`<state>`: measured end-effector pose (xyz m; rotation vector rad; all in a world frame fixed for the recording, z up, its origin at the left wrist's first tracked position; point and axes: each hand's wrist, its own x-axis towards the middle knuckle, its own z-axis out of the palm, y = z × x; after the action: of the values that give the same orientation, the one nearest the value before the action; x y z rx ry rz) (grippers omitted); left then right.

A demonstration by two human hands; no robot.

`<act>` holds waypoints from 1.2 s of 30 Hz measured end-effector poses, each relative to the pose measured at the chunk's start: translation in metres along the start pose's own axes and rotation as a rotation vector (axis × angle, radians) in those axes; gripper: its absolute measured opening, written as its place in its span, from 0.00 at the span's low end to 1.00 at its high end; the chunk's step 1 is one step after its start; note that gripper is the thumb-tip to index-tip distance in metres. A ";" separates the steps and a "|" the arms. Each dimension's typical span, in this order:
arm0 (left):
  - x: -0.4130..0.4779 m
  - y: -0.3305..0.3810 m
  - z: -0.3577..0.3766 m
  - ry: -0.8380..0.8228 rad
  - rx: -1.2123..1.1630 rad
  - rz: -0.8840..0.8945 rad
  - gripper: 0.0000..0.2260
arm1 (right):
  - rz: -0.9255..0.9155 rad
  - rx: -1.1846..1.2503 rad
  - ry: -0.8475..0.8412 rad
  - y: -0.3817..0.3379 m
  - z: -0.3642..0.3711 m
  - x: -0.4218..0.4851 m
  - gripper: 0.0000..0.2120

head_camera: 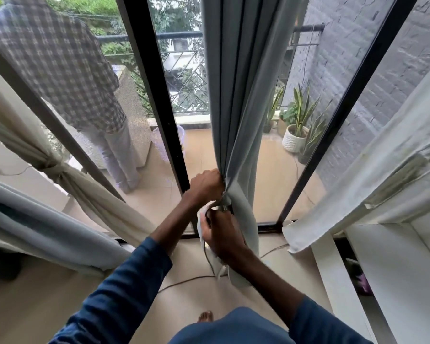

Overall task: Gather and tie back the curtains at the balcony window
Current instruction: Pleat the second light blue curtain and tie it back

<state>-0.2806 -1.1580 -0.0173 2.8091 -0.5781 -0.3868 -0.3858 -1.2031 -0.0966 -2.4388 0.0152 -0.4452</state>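
A grey-blue curtain (236, 100) hangs gathered in front of the black-framed balcony window (157, 95). My left hand (205, 183) grips the bunched folds at waist height. Just below it, my right hand (222, 235) holds a pale tie-back strip (202, 219) that wraps against the gathered cloth; the strip's far end is hidden behind my fingers. On the left, a cream curtain (30, 142) is knotted with its own tie (54, 168). A second grey-blue curtain (35, 224) hangs lower left. A cream curtain (372, 155) hangs loose on the right.
A person in a checked shirt (60, 63) stands outside on the balcony, back to me. Potted plants (298, 125) stand on the balcony at the right. A cable (184, 281) runs over the floor by my bare foot (205, 316). A white cabinet (395, 269) stands at right.
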 end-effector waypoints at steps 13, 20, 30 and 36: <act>-0.015 -0.001 0.021 0.270 -0.233 0.022 0.11 | 0.395 -0.025 0.023 0.026 -0.019 0.013 0.17; -0.019 -0.003 0.027 0.239 -0.327 0.148 0.16 | 0.332 -0.108 -0.134 0.042 0.000 0.027 0.07; -0.017 -0.027 0.020 0.105 -0.344 0.350 0.23 | 0.226 -0.016 -0.386 0.026 -0.029 0.044 0.15; -0.017 -0.027 0.021 0.239 -0.214 0.226 0.22 | 0.149 0.333 -0.496 0.045 -0.051 0.045 0.12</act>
<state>-0.2929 -1.1306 -0.0417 2.5033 -0.7406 -0.0627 -0.3552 -1.2747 -0.0724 -2.1364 -0.0818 0.2157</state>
